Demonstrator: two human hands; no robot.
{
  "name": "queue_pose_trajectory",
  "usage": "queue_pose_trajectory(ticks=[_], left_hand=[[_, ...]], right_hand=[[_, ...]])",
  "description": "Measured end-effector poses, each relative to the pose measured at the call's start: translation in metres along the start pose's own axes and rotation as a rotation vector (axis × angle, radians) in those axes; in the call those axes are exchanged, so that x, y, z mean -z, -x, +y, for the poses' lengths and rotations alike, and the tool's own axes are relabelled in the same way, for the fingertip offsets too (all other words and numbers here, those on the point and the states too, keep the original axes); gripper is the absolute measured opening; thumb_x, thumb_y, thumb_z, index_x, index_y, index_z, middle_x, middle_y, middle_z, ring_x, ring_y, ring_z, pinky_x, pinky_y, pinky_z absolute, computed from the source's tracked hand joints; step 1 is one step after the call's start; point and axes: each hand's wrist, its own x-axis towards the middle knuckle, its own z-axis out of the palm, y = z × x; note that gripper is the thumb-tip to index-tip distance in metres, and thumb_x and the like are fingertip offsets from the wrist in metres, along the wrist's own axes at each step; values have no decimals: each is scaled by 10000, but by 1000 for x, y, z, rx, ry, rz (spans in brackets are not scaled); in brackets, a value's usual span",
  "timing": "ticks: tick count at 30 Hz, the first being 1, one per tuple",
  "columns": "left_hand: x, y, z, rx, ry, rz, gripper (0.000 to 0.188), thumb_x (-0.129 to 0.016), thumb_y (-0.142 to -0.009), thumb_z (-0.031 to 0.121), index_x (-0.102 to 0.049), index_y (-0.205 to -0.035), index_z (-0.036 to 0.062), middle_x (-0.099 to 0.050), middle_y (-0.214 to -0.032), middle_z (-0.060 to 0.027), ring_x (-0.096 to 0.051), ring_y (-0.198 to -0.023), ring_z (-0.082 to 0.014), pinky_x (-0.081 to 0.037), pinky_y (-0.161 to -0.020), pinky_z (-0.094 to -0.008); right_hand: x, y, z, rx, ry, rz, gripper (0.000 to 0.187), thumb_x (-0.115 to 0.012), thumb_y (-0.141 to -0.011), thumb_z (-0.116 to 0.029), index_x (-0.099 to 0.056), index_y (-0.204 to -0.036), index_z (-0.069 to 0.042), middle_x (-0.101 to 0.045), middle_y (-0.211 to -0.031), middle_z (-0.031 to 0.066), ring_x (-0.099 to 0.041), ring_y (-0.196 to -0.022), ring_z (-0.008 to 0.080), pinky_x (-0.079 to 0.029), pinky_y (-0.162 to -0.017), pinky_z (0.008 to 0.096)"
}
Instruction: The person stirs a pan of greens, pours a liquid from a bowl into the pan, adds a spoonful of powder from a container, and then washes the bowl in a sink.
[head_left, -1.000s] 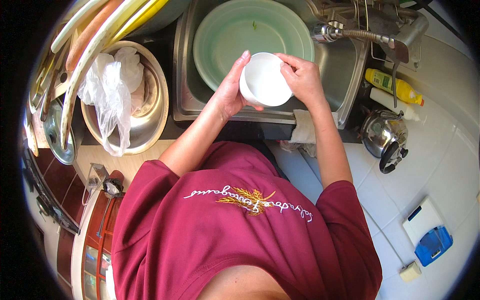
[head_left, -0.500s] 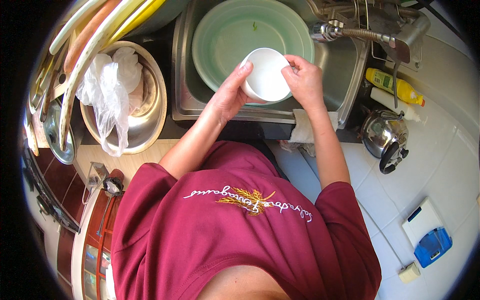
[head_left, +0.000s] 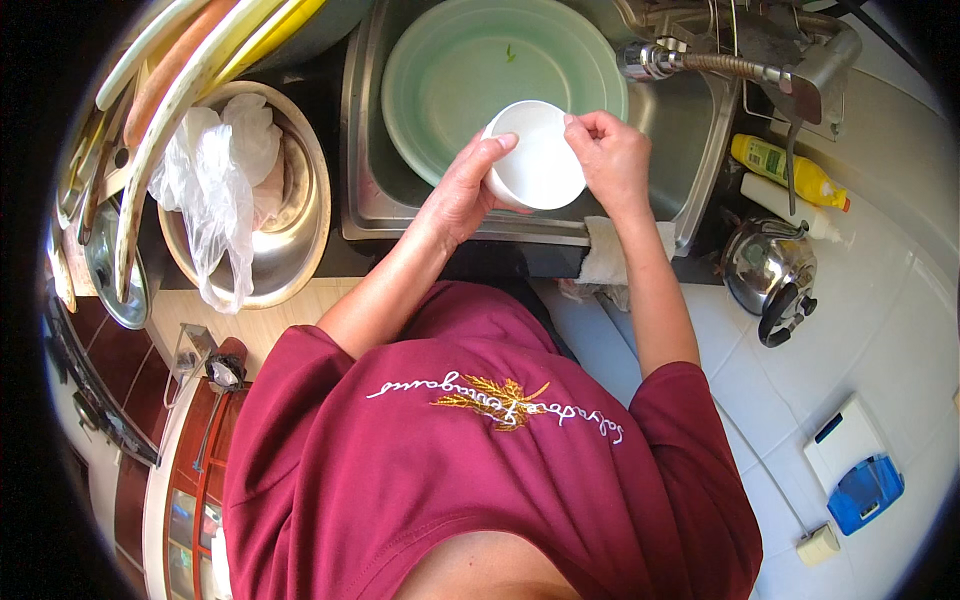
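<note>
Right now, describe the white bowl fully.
The white bowl is plain, round, smooth, perhaps ceramic or plastic, its open side toward the camera; no contents show. It's held over the near side of the green basin: the left hand grips its left side, thumb over the rim; the right hand touches its right rim.

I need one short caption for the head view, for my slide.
Left hand holding a bowl, right hand at its rim, over a sink with a basin.
</note>
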Motion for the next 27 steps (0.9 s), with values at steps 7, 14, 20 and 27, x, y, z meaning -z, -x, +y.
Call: queue_pose_trajectory(ticks=[7,14,20,27], left_hand=[[2,-7,5,-35,-74,48,640,-564,-814,487,-417,-1237,30,-524,-1127,-113,-560,-1008,-199,-523,-784,-382],[-8,3,1,87,-2,86,630,-556,-822,494,-438,-1220,20,-547,-1103,-113,-562,-1002,-189,-512,-792,-360],[2,-5,-7,110,-122,44,629,-513,-843,538,-447,-1237,53,-549,-1139,-102,-551,-1042,-189,-491,-815,-364],[19,-24,-37,231,-7,235,695,-267,-897,625,-295,-1371,118,-421,-1317,-145,-436,-1177,-296,-351,-949,-463]], right_hand=[[-11,4,18,63,-45,-5,219,-627,-790,-208,-644,-801,11,-643,-656,77,-604,-610,105,-481,-594,249],[2,-4,5,-68,188,-247,247,-597,-771,-188,-619,-939,-9,-657,-771,116,-634,-674,203,-497,-650,296],[-10,5,32,77,64,-354,361,-574,-762,-204,-556,-1050,14,-627,-919,225,-624,-815,353,-485,-759,393],[-46,-27,68,-490,-334,-699,249,-511,-810,-109,-531,-1014,33,-564,-707,69,-515,-508,100,-425,-415,228]])
